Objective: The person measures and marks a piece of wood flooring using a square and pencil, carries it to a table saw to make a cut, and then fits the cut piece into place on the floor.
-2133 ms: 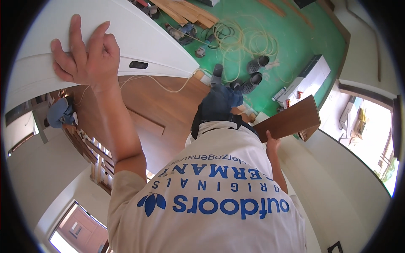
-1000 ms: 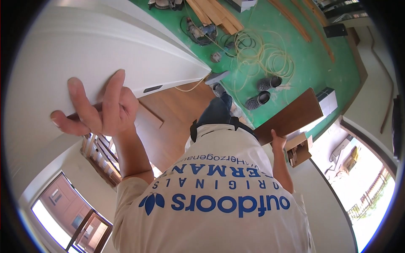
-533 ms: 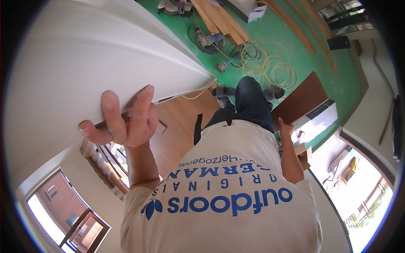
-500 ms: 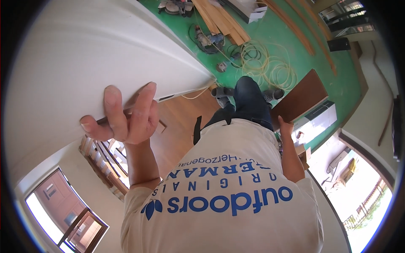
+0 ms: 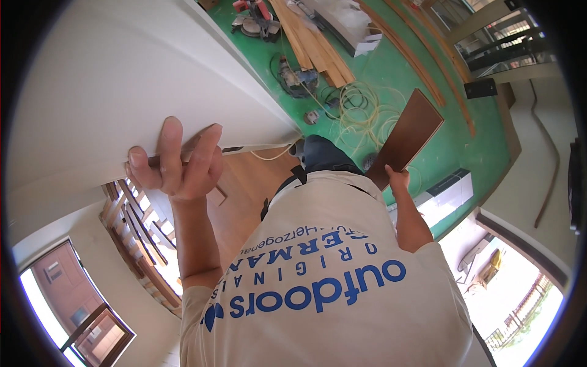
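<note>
My left hand [image 5: 183, 162] is raised at the left, its fingers bent and spaced apart over the lower edge of a white wall [image 5: 122, 73]. A narrow dark strip shows between these fingers; I cannot make out what it is. Low at my right side, my right hand [image 5: 398, 176] grips the near end of a brown floorboard [image 5: 413, 129]. The board tilts up and away from me over the green floor sheet [image 5: 455, 150]. Its lower end is partly hidden behind my shirt.
Laid wood flooring [image 5: 244, 183] lies at my left. Ahead on the green sheet are a coiled hose [image 5: 361, 107], a circular saw [image 5: 296, 79], an angle grinder [image 5: 319, 114], a mitre saw [image 5: 255, 23] and loose planks [image 5: 312, 46]. A white carton [image 5: 449, 191] stands right, by a bright doorway [image 5: 504, 275].
My right hand has lifted the floorboard and swung it, so it now shows narrower and more upright, apart from the carton. My body has turned; my left hand stays at the wall's edge.
</note>
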Demonstrator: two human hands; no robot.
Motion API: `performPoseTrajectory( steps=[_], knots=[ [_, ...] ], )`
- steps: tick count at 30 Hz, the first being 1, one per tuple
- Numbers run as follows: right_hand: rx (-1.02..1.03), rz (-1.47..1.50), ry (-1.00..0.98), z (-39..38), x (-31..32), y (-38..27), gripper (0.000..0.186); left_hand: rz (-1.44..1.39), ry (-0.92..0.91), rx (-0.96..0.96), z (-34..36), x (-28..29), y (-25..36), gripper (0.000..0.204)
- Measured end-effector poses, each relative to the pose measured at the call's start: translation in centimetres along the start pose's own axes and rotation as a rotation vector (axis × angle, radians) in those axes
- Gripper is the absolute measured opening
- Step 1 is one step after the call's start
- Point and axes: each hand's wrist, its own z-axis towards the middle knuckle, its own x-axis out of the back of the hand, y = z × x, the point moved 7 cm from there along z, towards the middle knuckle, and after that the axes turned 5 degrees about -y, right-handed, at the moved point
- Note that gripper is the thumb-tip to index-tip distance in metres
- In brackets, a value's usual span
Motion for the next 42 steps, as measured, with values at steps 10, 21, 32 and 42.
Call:
performPoseTrajectory(
  steps=[10,21,32,42],
  knots=[
    [-0.108,-0.050,0.073,0.2,3.3,2.4,0.064,-0.048,-0.015,-0.046,0.7,-0.5,0.2,0.028],
    [-0.194,0.099,0.099,2.1,8.7,5.0,0.060,-1.197,-0.501,0.357,-1.4,-6.2,12.1,0.017],
    [-0.311,0.230,0.113,15.5,14.6,4.9,0.061,-1.503,-1.022,0.920,1.9,-34.6,28.3,0.019],
    [-0.332,0.443,0.338,27.6,29.2,3.4,0.044,-1.126,-1.952,0.778,-12.8,-55.4,44.6,0.032]
  ],
)
